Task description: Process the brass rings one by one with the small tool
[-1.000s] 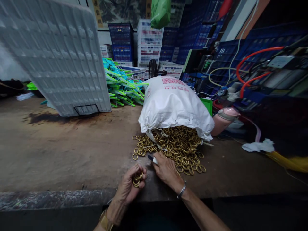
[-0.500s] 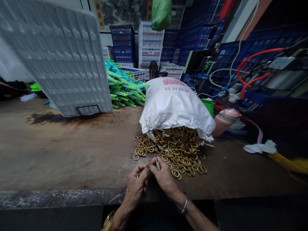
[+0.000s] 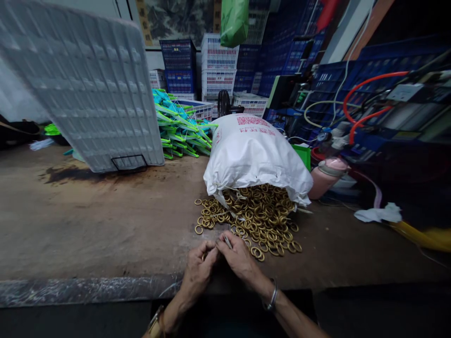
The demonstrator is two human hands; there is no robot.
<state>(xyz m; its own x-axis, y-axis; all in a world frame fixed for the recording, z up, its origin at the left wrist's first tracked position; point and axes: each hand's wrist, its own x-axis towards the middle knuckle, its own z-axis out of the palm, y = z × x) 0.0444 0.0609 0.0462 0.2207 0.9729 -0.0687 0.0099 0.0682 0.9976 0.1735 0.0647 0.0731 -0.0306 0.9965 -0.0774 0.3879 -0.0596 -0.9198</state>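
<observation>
I have both hands close together at the near side of the table (image 3: 105, 234), thumbs and fingertips meeting or very nearly so; from here I can't tell which. The left hand (image 3: 199, 267) is curled, its fingers folded over at least one gold ring (image 3: 204, 256), of which I see just a glint (how many it holds, I can't tell). The right hand (image 3: 241, 258) has its fingers closed around a slim pale tool (image 3: 228, 242), whose end pokes up between thumb and forefinger. Whether the right fingertips also pinch a ring is hidden from me.

Just beyond the fingers lies the heap of loose rings (image 3: 264, 213), spilling from the open mouth of a white sack (image 3: 257, 152) that lies on its side, mouth towards the hands. A few rings sit right beside the right hand's knuckles; others lie scattered just past the left fingertips.

Farther out, past the fingers and to the left, I see a pile of green and blue plastic pieces (image 3: 181, 126) and a big pale ribbed panel (image 3: 88, 89) standing tilted. Well off to the fingers' right, beside the sack, leans a pink bottle (image 3: 327, 176), with a crumpled white cloth (image 3: 378, 213) farther right.
</observation>
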